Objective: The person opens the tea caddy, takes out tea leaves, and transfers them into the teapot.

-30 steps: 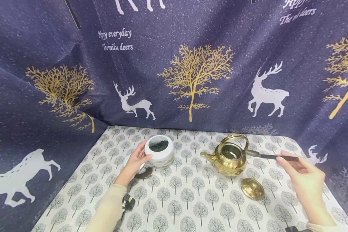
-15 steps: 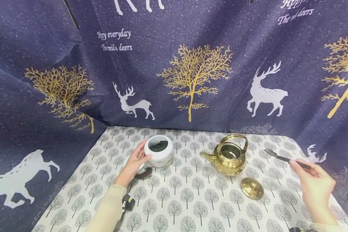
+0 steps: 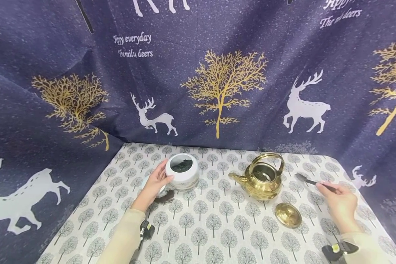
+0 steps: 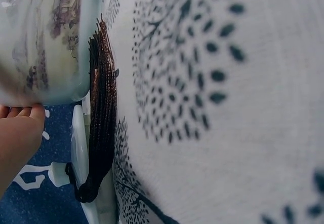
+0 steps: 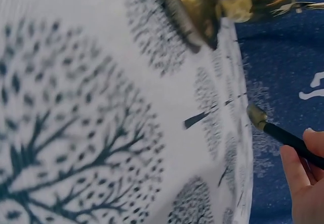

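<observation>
At centre-left of the frame, the left hand (image 3: pixel 155 185) grips the white jar (image 3: pixel 189 181) by its side, dark leafy matter (image 3: pixel 182 167) inside; we'd brace it firmly so the mouth stays steady. Right of centre: golden teapot (image 3: pixel 262 189), uncovered, golden lid (image 3: pixel 288 215) just below. Lower right: spoon (image 3: pixel 311 182) pinched in the right hand (image 3: pixel 341 201), apart from the teapot; we'd judge a light grip, spoon level, best against spills.

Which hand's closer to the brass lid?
Right. The right hand, pinching the scoop, is right of the brass lid; the left hand is farther off, leftward, at the white jar.
</observation>
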Demonstrator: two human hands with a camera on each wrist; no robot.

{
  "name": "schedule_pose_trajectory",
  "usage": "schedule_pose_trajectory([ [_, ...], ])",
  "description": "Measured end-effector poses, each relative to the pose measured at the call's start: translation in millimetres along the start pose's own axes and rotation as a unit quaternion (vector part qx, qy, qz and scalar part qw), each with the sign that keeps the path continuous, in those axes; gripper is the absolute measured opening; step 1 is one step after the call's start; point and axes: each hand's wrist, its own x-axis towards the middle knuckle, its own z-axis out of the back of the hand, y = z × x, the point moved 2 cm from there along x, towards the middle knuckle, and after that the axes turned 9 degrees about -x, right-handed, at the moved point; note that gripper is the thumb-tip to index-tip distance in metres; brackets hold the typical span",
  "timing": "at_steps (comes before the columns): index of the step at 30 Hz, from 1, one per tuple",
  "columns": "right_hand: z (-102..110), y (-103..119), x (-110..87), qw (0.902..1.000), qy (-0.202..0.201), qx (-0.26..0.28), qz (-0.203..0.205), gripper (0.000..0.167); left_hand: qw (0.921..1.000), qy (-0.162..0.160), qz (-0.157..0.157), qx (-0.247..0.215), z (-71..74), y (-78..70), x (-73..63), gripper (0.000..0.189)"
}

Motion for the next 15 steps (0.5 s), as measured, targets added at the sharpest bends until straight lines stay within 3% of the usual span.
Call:
schedule_pose_trajectory([
  [3, -0.8, -3.2, 2.8, 0.9977, -0.006, -0.066, 0.016, 0.009, 1.0, 0.004, -0.001, 0.002, -0.3, -0.1, 0.3, 0.083],
  [7, -2.2, -2.0, 3.1, 0.985, -0.02, -0.158, 0.065, 0.031, 1.0, 0.004, -0.003, -0.001, -1.4, -1.7, 0.2, 0.081],
  [15, -8.4, -4.2, -5.6, 0.9749, 0.021, -0.193, 0.109, 0.032, 1.0, 0.004, -0.004, -0.008, -2.1, -2.0, -0.2, 0.08],
])
